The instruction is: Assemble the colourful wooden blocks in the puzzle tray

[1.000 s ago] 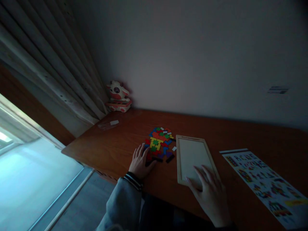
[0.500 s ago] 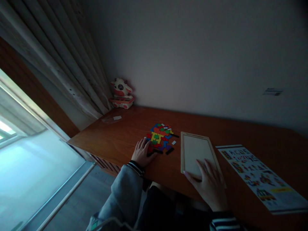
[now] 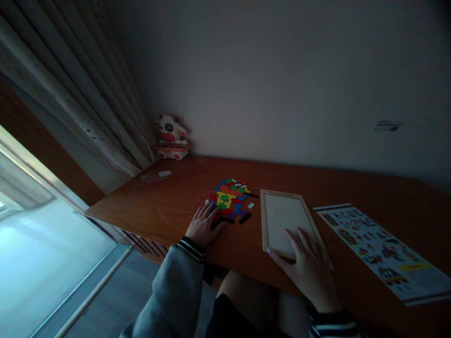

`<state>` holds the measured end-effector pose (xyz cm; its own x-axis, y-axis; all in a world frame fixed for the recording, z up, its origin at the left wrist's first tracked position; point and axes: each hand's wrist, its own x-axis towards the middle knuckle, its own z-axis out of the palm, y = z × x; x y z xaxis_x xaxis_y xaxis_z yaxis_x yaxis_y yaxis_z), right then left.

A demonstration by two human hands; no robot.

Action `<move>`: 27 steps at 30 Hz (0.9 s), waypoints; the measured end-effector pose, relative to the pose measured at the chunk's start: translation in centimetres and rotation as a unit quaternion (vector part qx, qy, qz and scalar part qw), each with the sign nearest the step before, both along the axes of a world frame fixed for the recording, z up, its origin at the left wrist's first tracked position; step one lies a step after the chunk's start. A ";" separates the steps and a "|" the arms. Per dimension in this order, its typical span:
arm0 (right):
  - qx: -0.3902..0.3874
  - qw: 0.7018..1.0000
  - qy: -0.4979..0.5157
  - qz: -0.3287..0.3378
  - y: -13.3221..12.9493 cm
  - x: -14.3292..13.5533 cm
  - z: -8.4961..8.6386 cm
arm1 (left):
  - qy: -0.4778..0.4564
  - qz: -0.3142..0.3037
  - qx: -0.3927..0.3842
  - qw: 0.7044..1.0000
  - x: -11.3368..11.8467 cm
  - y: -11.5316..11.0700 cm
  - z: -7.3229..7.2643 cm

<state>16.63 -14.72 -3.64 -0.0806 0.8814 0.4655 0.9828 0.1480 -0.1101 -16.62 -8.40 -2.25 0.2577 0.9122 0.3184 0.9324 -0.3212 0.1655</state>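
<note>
Flat coloured puzzle pieces (image 3: 225, 198) lie spread in a loose patch on the wooden desk, mostly red, yellow, green, blue and black. At the patch's near left edge rests my left hand (image 3: 203, 225), open, its fingertips beside or on the nearest pieces; I cannot tell which they touch. To the right of the pieces lies a shallow wooden tray (image 3: 282, 213) with a pale base and a raised rim, holding no pieces. My right hand (image 3: 306, 260) lies open over its near end, fingers spread on the base and thumb at the near left corner.
A printed pattern sheet (image 3: 384, 256) lies right of the tray. Toward the back left of the desk (image 3: 158, 202) are a cow-shaped toy (image 3: 171, 137) and a small white card (image 3: 164, 173). A curtain (image 3: 88, 84) hangs at the left, with the wall behind.
The view has shifted slightly. My left hand has drawn back a little toward me from the pieces. The right hand stays on the tray, and the pieces look unmoved.
</note>
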 end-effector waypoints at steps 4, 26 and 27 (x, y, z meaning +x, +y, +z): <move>0.001 1.000 0.004 0.010 0.0 0.0 0.2 | 0.002 -0.025 -0.001 1.000 0.1 0.0 0.2; -0.146 0.972 -0.008 0.184 10.1 -5.0 3.9 | -0.079 0.005 0.048 0.996 0.1 -0.3 0.3; -0.168 0.970 -0.009 0.177 11.2 -5.7 4.1 | -0.079 0.000 0.048 0.996 0.1 -0.3 0.4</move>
